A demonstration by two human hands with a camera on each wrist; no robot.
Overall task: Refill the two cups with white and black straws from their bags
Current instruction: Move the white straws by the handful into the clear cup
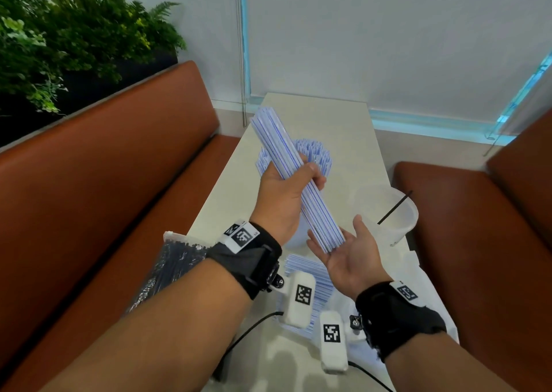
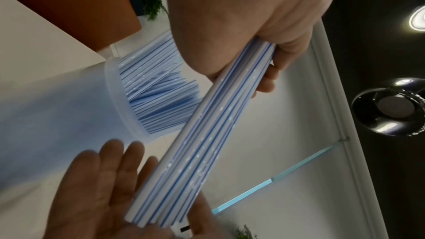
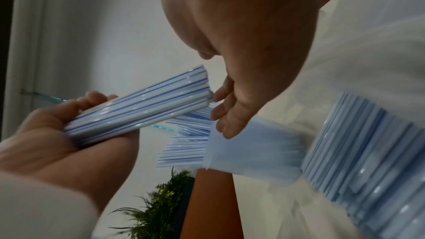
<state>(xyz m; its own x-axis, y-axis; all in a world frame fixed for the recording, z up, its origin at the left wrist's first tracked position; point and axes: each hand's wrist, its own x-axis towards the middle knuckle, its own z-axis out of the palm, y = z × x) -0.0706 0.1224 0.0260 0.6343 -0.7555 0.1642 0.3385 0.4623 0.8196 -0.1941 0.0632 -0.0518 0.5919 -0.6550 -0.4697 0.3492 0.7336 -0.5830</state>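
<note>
Squaring a bundle of white straws (image 1: 294, 179) above the desk (image 1: 352, 140)

My left hand (image 1: 280, 200) clamps it mid-length; my right hand (image 1: 348, 254), flat, butts its lower ends. A loosened grip could spill straws beside the full cup (image 1: 310, 155) just behind.

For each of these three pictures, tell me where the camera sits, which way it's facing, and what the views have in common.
Head: worn on the head, looking down at the table; both forearms, left hand gripping the straw bundle, open right hand.
Left wrist: along the left hand toward the straw-filled cup; right-hand fingers below.
Right wrist: along the right hand toward the left.
Shared: all show the bundle and both hands.
</note>
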